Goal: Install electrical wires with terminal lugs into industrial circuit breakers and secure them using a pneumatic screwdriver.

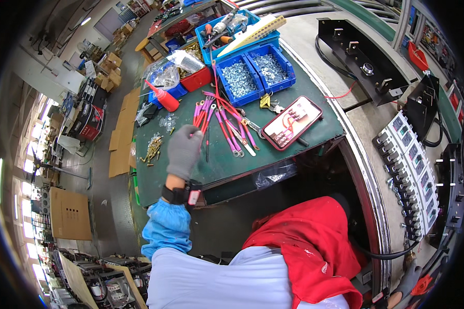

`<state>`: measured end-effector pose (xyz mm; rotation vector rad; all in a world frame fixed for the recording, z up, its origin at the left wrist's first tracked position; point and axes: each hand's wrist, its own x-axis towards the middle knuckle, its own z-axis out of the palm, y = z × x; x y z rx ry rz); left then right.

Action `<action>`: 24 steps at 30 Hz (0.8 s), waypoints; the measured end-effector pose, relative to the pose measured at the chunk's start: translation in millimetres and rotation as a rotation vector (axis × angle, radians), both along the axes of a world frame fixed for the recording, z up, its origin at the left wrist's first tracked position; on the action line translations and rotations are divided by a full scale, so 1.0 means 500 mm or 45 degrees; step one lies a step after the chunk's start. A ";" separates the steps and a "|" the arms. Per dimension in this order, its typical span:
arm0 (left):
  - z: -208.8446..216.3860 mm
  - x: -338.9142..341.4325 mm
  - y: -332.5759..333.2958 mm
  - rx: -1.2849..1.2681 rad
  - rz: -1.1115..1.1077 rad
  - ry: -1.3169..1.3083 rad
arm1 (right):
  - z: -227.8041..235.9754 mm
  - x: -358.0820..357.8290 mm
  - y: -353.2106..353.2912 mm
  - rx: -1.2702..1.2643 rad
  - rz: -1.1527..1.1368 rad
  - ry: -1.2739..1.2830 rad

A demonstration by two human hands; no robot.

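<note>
My left hand (184,151), in a grey knitted glove, is over the near left part of the green worktable (221,172). Its fingers are closed at the lower ends of short red cables (204,117) with pink sleeves and metal ring lugs. More such cables (231,131) lie fanned out just to the right. At the lower right rim my right hand (410,279), also gloved in grey, is beside a row of grey breaker-like units (410,170). Its fingers are small and partly hidden, so their grip cannot be made out.
Blue bins (239,80) of washers and nuts stand behind the cables, beside a blue tool crate (227,33). A phone (292,123) lies to the right. Loose bolts (153,149) and a red squeeze bottle (165,98) are at the left. A black metal panel (363,62) rests at the far right.
</note>
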<state>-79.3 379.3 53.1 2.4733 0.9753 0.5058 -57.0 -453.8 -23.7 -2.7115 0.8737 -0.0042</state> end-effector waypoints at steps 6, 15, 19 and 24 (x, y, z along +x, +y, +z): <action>-0.017 0.016 0.098 0.090 0.116 0.358 | -0.006 -0.027 -0.002 -0.189 0.287 -0.075; -0.029 0.034 0.134 -0.032 0.112 0.445 | 0.009 -0.038 0.061 -0.101 0.026 -0.129; -0.023 0.035 0.132 -0.488 0.119 0.248 | 0.012 -0.039 0.060 -0.042 0.013 -0.159; -0.005 0.032 0.139 -0.644 0.107 0.282 | 0.012 -0.041 0.038 0.076 0.060 -0.159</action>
